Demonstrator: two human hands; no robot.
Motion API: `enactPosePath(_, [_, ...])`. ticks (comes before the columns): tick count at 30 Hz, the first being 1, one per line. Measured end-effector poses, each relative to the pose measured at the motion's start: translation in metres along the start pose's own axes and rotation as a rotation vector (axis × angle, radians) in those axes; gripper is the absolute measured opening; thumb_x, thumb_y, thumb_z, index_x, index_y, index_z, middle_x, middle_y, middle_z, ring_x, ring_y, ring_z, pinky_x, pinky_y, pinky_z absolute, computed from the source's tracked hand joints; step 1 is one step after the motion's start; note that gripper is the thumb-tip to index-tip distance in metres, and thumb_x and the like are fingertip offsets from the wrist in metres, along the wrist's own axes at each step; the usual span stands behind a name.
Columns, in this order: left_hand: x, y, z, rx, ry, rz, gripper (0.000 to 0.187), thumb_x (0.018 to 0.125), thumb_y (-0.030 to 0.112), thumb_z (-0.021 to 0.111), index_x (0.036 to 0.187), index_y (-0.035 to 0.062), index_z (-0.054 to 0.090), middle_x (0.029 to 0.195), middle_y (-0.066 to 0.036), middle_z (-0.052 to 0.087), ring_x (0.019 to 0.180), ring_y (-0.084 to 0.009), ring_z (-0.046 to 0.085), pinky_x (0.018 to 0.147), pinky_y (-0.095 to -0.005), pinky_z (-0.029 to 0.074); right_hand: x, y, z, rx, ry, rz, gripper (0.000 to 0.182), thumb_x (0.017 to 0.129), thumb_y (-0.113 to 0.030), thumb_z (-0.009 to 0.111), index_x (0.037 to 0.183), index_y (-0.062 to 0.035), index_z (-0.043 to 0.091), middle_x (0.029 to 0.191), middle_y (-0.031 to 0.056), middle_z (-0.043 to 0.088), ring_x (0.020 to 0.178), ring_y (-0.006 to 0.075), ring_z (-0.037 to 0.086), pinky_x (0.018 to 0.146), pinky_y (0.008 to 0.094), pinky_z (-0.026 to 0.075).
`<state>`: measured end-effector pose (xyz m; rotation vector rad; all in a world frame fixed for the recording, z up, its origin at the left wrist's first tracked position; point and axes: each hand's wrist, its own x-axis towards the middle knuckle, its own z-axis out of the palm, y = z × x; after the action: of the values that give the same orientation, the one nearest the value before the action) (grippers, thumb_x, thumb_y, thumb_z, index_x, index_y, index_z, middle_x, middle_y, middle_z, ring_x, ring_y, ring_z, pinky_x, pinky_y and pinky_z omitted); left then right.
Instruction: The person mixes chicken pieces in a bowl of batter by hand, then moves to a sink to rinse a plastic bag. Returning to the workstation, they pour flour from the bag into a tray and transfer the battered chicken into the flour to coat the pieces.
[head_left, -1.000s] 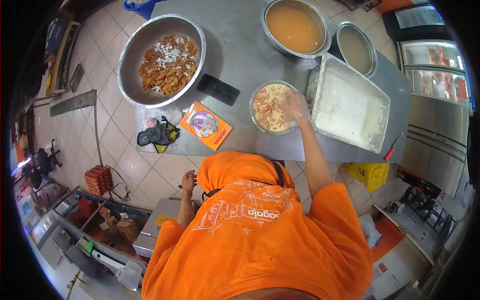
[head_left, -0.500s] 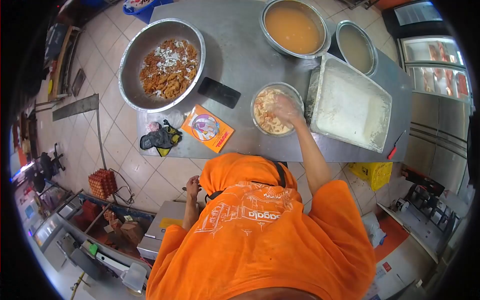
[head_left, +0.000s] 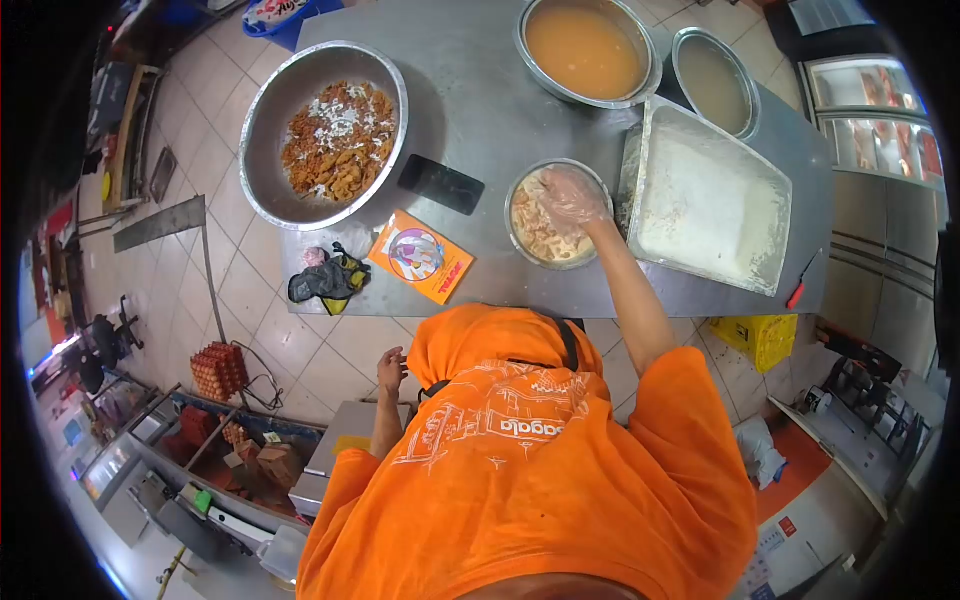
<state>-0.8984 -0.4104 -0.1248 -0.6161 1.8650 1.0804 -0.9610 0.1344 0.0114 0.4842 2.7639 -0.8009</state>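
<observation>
Tabletop (head_left: 475,115) edge near bowl (head_left: 511,232), right hand (head_left: 573,198) inside

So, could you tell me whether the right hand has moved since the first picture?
Yes, the right hand has shifted left, nearer to the phone.

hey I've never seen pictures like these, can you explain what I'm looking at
There is no machine here: a person works with bare hands, and every picture comes from one camera worn on the head, looking down past an orange shirt. The metal table bears a large bowl of brown crumbly food, a phone, an orange packet and a tray of white powder. The right hand is in wet, pale food; its grip is unclear. The left hand hangs beside the body, apparently holding nothing.
</observation>
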Motion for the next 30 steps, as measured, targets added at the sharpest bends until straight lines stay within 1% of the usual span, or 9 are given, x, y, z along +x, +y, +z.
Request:
enactPosePath(3, [0.005,-0.007,0.000,-0.004,-0.001,-0.010,0.028,0.095,0.023,0.046,0.118,0.0096,0.056,0.093,-0.006,0.065,0.075,-0.0141,0.062,0.061,-0.0278,0.049,-0.011,-0.012,-0.002,-0.031,0.045,-0.206,0.033,0.082,-0.035,0.057,0.091,-0.0042,0.065,0.089,0.0184,0.060,0.090,0.0366,0.056,0.083,0.0462,0.043])
enactPosePath(7, [0.005,-0.013,0.001,-0.067,0.000,0.001,0.028,0.095,0.023,0.046,0.118,0.0097,0.056,0.093,-0.005,0.064,0.074,-0.0136,0.061,0.061,-0.0278,0.048,-0.028,-0.039,-0.011,-0.177,-0.131,-0.139,0.025,0.078,-0.030,0.056,0.087,-0.0097,0.068,0.096,0.0171,0.062,0.095,0.0326,0.057,0.084,0.0459,0.043])
enactPosePath(13, [-0.008,-0.008,0.008,-0.101,0.003,-0.014,0.028,0.094,0.020,0.044,0.116,0.0091,0.057,0.090,-0.003,0.061,0.071,-0.0128,0.060,0.061,-0.0274,0.048,-0.070,-0.010,0.019,-0.232,0.275,-0.357,0.022,0.074,-0.029,0.059,0.082,-0.0104,0.069,0.093,0.0157,0.062,0.089,0.0307,0.059,0.078,0.0446,0.046])
enactPosePath(16, [-0.007,-0.005,0.008,-0.049,0.004,-0.032,0.028,0.094,0.020,0.044,0.116,0.0083,0.056,0.091,-0.003,0.061,0.071,-0.0124,0.060,0.061,-0.0268,0.048,-0.075,0.006,0.019,-0.204,0.083,-0.059,0.025,0.072,-0.024,0.065,0.087,-0.0034,0.067,0.090,0.0175,0.060,0.088,0.0357,0.057,0.077,0.0437,0.046])
enactPosePath(18, [-0.004,-0.005,0.008,-0.060,-0.001,-0.027,0.029,0.094,0.021,0.044,0.117,0.0081,0.056,0.090,-0.003,0.061,0.071,-0.0124,0.060,0.061,-0.0267,0.048,-0.080,0.015,0.021,-0.123,0.365,-0.010,0.035,0.071,-0.021,0.067,0.098,0.0010,0.063,0.088,0.0196,0.060,0.085,0.0378,0.057,0.079,0.0465,0.046])
enactPosePath(21, [-0.003,-0.001,0.007,-0.066,-0.007,-0.005,0.029,0.094,0.021,0.044,0.117,0.0077,0.056,0.089,-0.004,0.061,0.071,-0.0125,0.060,0.061,-0.0267,0.048,-0.074,-0.010,0.003,-0.112,0.285,0.100,0.053,0.070,-0.024,0.070,0.113,0.0039,0.057,0.095,0.0237,0.060,0.090,0.0403,0.058,0.084,0.0484,0.046])
enactPosePath(25, [-0.002,0.001,0.005,-0.044,-0.010,0.026,0.030,0.094,0.021,0.044,0.118,0.0078,0.056,0.090,-0.005,0.062,0.072,-0.0130,0.060,0.061,-0.0268,0.048,-0.057,-0.042,0.004,-0.102,0.260,0.172,0.042,0.068,-0.018,0.065,0.104,0.0025,0.058,0.084,0.0235,0.063,0.083,0.0402,0.061,0.081,0.0450,0.047])
enactPosePath(27, [-0.001,-0.002,0.003,-0.058,-0.015,0.045,0.029,0.095,0.022,0.044,0.118,0.0082,0.056,0.091,-0.004,0.062,0.072,-0.0130,0.061,0.061,-0.0266,0.048,-0.051,-0.049,0.007,-0.019,-0.070,0.352,0.079,0.068,-0.027,0.072,0.135,-0.0001,0.038,0.126,0.0287,0.047,0.123,0.0439,0.040,0.104,0.0459,0.033])
enactPosePath(30, [0.000,-0.008,0.002,-0.071,0.005,0.023,0.029,0.095,0.023,0.045,0.118,0.0090,0.056,0.092,-0.004,0.063,0.073,-0.0132,0.061,0.060,-0.0265,0.048,-0.049,-0.026,0.050,-0.106,0.111,0.300,0.074,0.072,-0.021,0.065,0.137,-0.0044,0.035,0.128,0.0284,0.045,0.126,0.0444,0.035,0.107,0.0481,0.028])
